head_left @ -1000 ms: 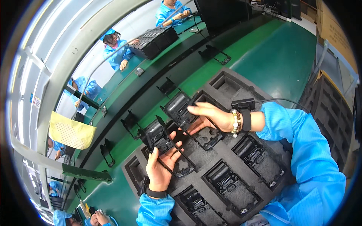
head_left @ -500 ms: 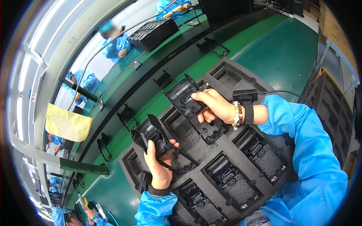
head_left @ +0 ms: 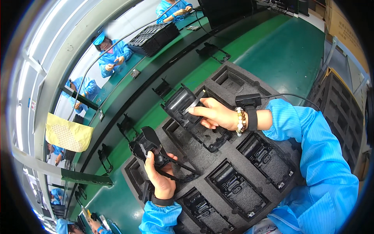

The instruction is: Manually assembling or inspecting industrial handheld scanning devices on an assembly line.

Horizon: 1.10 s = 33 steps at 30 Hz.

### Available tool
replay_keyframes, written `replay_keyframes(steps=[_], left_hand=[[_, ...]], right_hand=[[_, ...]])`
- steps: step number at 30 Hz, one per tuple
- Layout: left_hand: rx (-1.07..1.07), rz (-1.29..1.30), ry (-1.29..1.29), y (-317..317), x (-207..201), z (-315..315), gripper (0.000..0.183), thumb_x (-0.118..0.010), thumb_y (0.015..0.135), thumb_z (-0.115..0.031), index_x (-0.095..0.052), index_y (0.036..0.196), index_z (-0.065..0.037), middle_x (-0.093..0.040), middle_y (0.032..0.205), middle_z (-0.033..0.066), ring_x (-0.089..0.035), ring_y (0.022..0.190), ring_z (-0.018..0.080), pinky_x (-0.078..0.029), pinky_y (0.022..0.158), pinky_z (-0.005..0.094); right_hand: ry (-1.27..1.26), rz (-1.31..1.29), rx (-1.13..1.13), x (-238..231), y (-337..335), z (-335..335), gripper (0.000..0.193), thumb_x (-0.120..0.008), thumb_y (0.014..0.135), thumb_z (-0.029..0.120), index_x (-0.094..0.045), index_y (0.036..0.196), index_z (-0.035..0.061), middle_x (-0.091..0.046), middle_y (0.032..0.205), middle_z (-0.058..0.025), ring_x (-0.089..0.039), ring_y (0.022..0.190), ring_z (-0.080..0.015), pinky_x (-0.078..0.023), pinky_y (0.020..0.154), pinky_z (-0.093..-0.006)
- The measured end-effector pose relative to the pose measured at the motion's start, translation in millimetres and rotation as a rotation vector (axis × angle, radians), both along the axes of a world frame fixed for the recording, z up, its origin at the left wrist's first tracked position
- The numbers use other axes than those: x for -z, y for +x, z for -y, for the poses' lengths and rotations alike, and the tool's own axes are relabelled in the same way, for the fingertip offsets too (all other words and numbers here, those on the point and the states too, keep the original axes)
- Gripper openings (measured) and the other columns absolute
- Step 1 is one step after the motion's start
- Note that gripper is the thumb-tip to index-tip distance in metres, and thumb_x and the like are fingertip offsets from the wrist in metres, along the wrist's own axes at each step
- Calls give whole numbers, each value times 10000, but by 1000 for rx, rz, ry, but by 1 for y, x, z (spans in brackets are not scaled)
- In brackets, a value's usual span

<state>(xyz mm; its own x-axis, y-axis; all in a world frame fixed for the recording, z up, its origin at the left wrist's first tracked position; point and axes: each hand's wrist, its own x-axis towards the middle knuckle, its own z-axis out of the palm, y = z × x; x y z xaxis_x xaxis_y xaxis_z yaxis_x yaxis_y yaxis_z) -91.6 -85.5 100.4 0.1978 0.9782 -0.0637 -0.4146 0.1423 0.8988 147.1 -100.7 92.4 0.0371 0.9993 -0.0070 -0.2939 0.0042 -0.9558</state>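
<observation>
My left hand (head_left: 161, 179) is closed around a black plastic housing frame (head_left: 146, 143), thumb on its near side, holding it tilted above the left part of a dark grey foam tray (head_left: 200, 184). A similar black housing frame (head_left: 180, 104) is in my right hand (head_left: 220, 114), with the thumb pressed on its upper section and the fingers partly hidden behind it. Its open lower end hangs over a tray pocket. Nearer me, matching housings lie in the tray's pockets, one in the middle (head_left: 233, 188) and another at the right (head_left: 265, 154).
Several more black frames (head_left: 212, 51) stand along the green conveyor beyond the tray. A black crate stack (head_left: 154, 39) and co-workers in blue are across the line. A yellow cloth (head_left: 68, 132) hangs from a rail at left. Cartons and foam trays (head_left: 337, 117) stand at right.
The housing in my left hand has tipped and its lower end has swung. My right thumb has shifted along its housing. The whole view has moved slightly.
</observation>
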Motion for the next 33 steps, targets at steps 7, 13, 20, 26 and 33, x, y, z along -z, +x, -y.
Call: replay_keyframes(steps=[7, 13, 20, 26, 33], left_hand=[[-2, -15, -8, -5, 3, -3, 336, -601, 909, -385, -585, 980, -57, -655, 774, 103, -656, 737, 232, -544, 710, 368], [-36, -66, -7, 1, -1, -1, 312, -648, 883, -387, -582, 982, -99, -647, 763, 72, -630, 692, 181, -492, 644, 273], [7, -115, -30, -4, -2, -4, 333, -641, 884, -414, -575, 1002, -109, -658, 783, 72, -637, 705, 176, -452, 610, 250], [0, -103, -86, 2, 0, -5, 339, -653, 879, -424, -590, 970, -103, -669, 795, 78, -644, 710, 174, -468, 626, 248], [-17, -79, -55, -3, 3, -9, 353, -585, 926, -390, -567, 976, -40, -674, 803, 128, -671, 721, 231, -553, 676, 294]], right_hand=[[84, 21, -58, 4, -1, -1, 357, -592, 956, 299, -547, 1157, 7, -494, 556, 17, -414, 404, -32, -324, 376, -186], [47, 80, -110, 5, 1, -2, 348, -579, 968, 323, -559, 1139, 19, -488, 532, 26, -411, 397, -31, -317, 378, -185], [43, 156, -176, 5, 0, -2, 324, -550, 987, 319, -564, 1138, 32, -502, 524, 16, -416, 393, -34, -325, 382, -186], [28, 192, -200, 10, 2, -6, 327, -524, 998, 317, -548, 1173, 42, -551, 599, 6, -452, 434, -29, -381, 422, -176], [10, 227, -214, 13, 5, -9, 325, -518, 998, 314, -541, 1179, 45, -579, 656, 0, -479, 483, -25, -435, 473, -185]])
